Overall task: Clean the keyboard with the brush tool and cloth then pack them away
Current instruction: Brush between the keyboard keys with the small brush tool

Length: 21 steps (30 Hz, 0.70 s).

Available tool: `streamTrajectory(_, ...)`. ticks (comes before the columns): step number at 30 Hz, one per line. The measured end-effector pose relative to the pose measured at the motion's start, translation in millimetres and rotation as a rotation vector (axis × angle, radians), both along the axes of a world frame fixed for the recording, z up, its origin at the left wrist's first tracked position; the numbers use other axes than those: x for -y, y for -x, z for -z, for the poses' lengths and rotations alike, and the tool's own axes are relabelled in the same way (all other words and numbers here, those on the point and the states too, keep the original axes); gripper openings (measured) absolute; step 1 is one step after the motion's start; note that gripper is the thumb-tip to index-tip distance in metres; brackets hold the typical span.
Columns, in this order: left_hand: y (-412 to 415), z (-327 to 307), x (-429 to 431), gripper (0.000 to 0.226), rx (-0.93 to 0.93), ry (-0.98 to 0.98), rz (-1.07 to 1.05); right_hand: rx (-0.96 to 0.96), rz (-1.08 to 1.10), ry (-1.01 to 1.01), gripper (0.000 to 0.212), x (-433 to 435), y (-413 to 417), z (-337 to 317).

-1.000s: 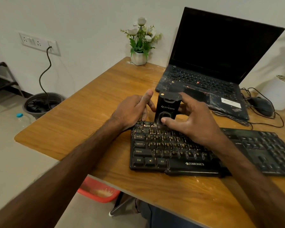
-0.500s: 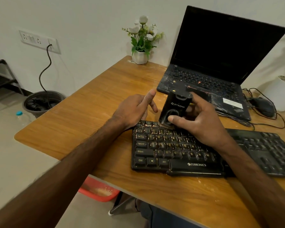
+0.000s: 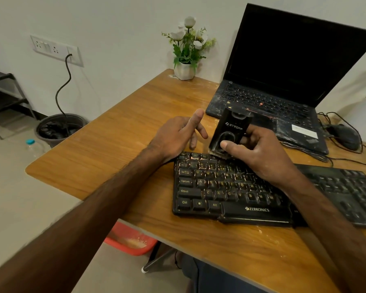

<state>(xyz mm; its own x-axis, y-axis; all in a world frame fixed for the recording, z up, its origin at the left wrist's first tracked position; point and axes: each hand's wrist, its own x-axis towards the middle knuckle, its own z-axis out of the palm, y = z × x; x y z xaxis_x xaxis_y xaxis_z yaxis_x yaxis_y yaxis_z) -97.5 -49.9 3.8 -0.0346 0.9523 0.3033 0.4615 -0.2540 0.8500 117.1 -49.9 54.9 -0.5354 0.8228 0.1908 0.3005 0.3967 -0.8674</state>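
- Wooden bench against a pale wall, carrying an open laptop at the far right, a small flower pot at the far edge and a mouse to the right of the laptop.
- A black keyboard lies along the near right of the bench, its keys dusted with pale specks.
- The right hand grips the black brush tool, thumb pressed on its front and the other fingers curled behind. The tool leans to the right, with its pale bristle end down on the far row of keys near the keyboard's left end.
- The left hand sits just left of the tool, beside the keyboard's far left corner, fingers loosely spread, thumb up, holding nothing.
- No cloth is in view.
- The step in hand looks like brushing, early in the task; wiping and packing away are not yet done.
- The next move likely calls for sweeping the bristles rightward along the far row, then working nearer row by row, with the free hand steadying the keyboard so it does not slide.
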Motion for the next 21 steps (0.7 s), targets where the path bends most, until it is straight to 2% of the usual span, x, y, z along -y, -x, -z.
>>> streamTrajectory(3, 0, 1, 1, 0.066, 0.023, 0.006, 0.011, -0.059, -0.011, 0.074, 0.035, 2, 2, -1)
streamTrajectory(9, 0, 1, 1, 0.065, 0.038, 0.005, 0.035, -0.088, -0.029, 0.092, 0.035, 3, 3, -1)
streamTrajectory(13, -1, -5, 5, 0.059, 0.083, -0.001, 0.133, 0.007, 0.015, -0.022, 0.033, 1, 5, 5)
streamTrajectory(17, -2, -9, 9, 0.034, 0.218, -0.044, 0.271, 0.158, 0.079, -0.129, 0.025, -8, 9, 14)
streamTrajectory(21, -7, -9, 9, 0.041, 0.311, -0.047, 0.272, 0.208, 0.064, -0.126, 0.037, -12, 11, 18)
